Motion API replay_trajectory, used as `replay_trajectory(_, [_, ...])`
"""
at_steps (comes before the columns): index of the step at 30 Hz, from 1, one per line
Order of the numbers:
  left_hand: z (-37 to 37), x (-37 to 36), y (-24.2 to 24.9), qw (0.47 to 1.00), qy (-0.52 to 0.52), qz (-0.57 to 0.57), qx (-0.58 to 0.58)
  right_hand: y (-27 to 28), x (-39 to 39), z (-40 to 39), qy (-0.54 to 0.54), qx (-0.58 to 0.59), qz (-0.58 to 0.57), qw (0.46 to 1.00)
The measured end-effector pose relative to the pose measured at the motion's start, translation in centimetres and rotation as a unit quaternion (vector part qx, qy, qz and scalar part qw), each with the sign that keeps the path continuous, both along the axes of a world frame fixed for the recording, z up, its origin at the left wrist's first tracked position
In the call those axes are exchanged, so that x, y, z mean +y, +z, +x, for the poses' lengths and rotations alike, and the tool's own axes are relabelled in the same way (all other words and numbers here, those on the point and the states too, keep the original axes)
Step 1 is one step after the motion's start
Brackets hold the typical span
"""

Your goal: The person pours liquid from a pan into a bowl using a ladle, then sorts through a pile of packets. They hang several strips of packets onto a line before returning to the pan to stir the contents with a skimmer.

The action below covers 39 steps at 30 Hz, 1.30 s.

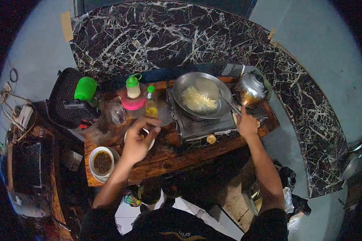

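Note:
My right hand is closed round the handle of a metal skimmer, whose head rests in a wide metal pan. Pale yellow noodle-like food lies in the pan beside and under the skimmer, on a stove. My left hand hangs above a white bowl on the wooden table, its fingers curled and slightly blurred. Whether the fingers hold anything small cannot be made out. Just beyond that hand stands a bottle with a green cap and yellow liquid inside.
A metal kettle stands right of the pan. A green-topped squeeze bottle sits on a pink container. At the left are a cup of dark liquid, a black basket and a green cup.

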<state>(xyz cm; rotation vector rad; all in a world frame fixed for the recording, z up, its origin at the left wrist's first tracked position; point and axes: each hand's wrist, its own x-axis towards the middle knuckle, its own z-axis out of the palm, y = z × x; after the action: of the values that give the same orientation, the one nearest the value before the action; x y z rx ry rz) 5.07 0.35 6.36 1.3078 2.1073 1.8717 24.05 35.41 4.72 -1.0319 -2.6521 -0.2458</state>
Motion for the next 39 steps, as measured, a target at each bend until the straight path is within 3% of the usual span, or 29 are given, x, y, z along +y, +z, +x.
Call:
replay_trajectory(5, [2.6, -3.1, -1.5, 0.996, -0.034, -0.055, -0.058, -1.0, -0.6, -1.5, 0.033, 0.085, -0.031, 0.995])
replay_trajectory(10, [3.6, -5.6, -4.8, 0.995, -0.072, -0.034, -0.068, -0.9, -1.1, -2.8, 0.004, 0.042, -0.011, 0.999])
replay_trajectory(12, [3.8, -6.9, -5.4, 0.99, -0.086, -0.032, -0.11, 1.1, -3.1, -2.1, -0.1, 0.019, -0.046, 0.994])
replay_trajectory(14, [3.9, -7.8, -7.0, 0.99, -0.08, -0.01, -0.115, 1.8, -4.3, -1.1, -0.108, -0.028, -0.08, 0.991])
replay_trajectory(17, [4.0, -9.5, -8.4, 0.985, -0.085, -0.044, -0.141, 0.1, -5.3, -0.2, -0.133, -0.052, 0.017, 0.99])
replay_trajectory(21, [4.1, -10.6, -8.0, 0.984, -0.109, -0.031, -0.138, -1.2, -5.8, -0.9, -0.139, -0.049, 0.005, 0.989])
replay_trajectory(23, [4.3, -11.1, -7.9, 0.976, -0.124, -0.07, -0.167, -0.5, -8.8, -2.3, -0.183, -0.05, -0.054, 0.98])
replay_trajectory(26, [4.7, -11.1, -8.3, 0.982, -0.128, -0.046, -0.132, -4.9, -8.0, -1.9, -0.142, -0.025, 0.016, 0.989])
replay_trajectory(27, [4.9, -11.2, -8.0, 0.982, -0.13, -0.048, -0.13, -5.0, -8.7, -2.3, -0.164, -0.052, -0.033, 0.985])
replay_trajectory(30, [5.5, -11.7, -6.6, 0.977, -0.152, -0.057, -0.139, -6.9, -9.8, -2.4, -0.168, -0.02, -0.011, 0.986])
replay_trajectory(33, [6.2, -12.7, -6.7, 0.981, -0.162, -0.053, -0.092, -7.1, -9.6, -2.0, -0.169, -0.023, -0.01, 0.985])
replay_trajectory(36, [7.1, -14.2, -8.1, 0.965, -0.205, -0.053, -0.155, -4.1, -12.0, -3.3, -0.221, -0.072, -0.063, 0.97])
replay_trajectory(38, [7.8, -15.4, -9.4, 0.955, -0.219, -0.067, -0.189, -5.2, -11.5, -2.6, -0.201, -0.054, -0.005, 0.978])
replay_trajectory(39, [8.2, -15.8, -10.2, 0.95, -0.224, -0.071, -0.205, -5.2, -13.4, -2.2, -0.167, -0.026, 0.095, 0.981])
